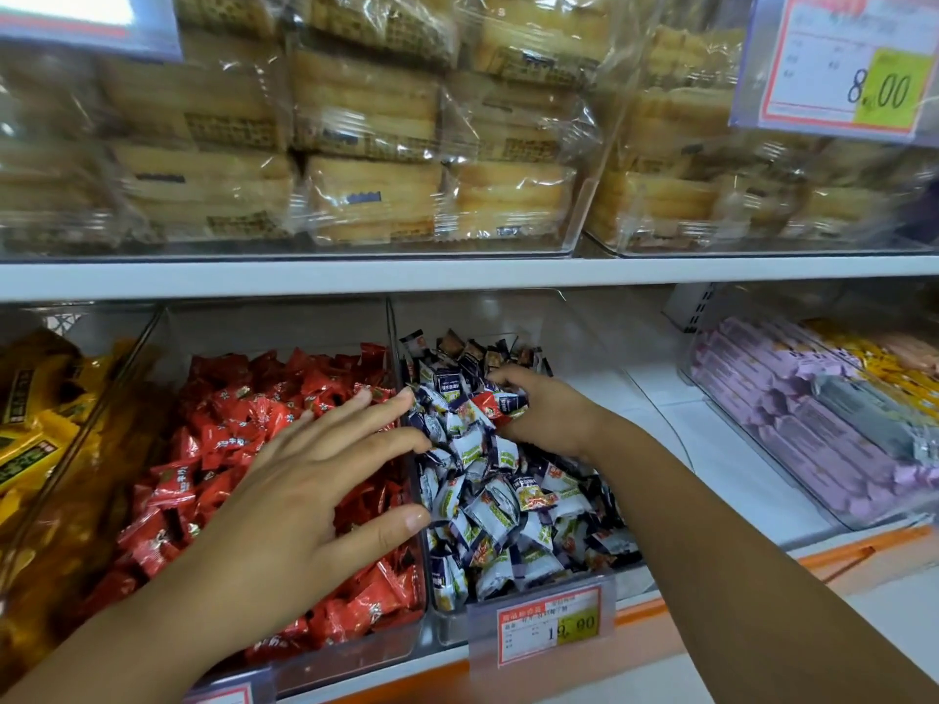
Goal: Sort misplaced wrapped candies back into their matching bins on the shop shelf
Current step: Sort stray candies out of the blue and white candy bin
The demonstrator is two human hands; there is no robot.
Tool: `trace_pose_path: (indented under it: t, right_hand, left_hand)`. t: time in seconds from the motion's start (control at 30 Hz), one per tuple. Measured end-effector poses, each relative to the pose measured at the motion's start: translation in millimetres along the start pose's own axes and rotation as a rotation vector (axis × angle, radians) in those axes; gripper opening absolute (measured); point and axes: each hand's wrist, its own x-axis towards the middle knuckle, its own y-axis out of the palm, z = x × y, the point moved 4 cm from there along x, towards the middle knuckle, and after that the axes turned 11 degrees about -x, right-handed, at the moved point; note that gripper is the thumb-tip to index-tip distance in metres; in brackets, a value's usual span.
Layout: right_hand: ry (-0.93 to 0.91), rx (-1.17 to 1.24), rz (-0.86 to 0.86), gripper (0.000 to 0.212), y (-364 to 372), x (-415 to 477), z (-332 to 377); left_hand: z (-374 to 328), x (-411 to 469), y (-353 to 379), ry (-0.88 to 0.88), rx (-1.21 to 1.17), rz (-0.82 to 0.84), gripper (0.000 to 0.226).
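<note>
Two clear bins stand side by side on the lower shelf. The left bin (pixel 355 652) holds red wrapped candies (pixel 223 439). The right bin (pixel 447 627) holds blue-and-white wrapped candies (pixel 498 515). My left hand (pixel 315 475) is spread flat over the red candies, its fingertips reaching the divider between the bins. My right hand (pixel 543 409) lies in the blue-and-white bin, fingers curled round a red candy (pixel 488 401) together with a few blue-and-white ones.
A yellow-wrapped candy bin (pixel 45 449) sits at far left, and a bin of purple packets (pixel 792 424) at right. The price tag (pixel 543 627) hangs on the blue-and-white bin's front. The upper shelf (pixel 457 274) carries wrapped cakes (pixel 376 195).
</note>
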Motion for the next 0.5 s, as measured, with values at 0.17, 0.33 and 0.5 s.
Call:
trace_pose_path:
  t: [0.17,0.33,0.5]
  right_hand:
    - [-0.025,0.085,-0.113,0.056,-14,-1,4]
    - [-0.101,0.223,-0.214,0.047,-37,-10,25]
    - [-0.188,0.259,0.007,0.043,-30,-23,37]
  left_hand:
    - [3,1,0,0.001,0.058,-0.016,0.056]
    - [2,2,-1,0.001,0.045,-0.020,0.055]
    - [3,1,0,-0.015,0.070,-0.008,0.055]
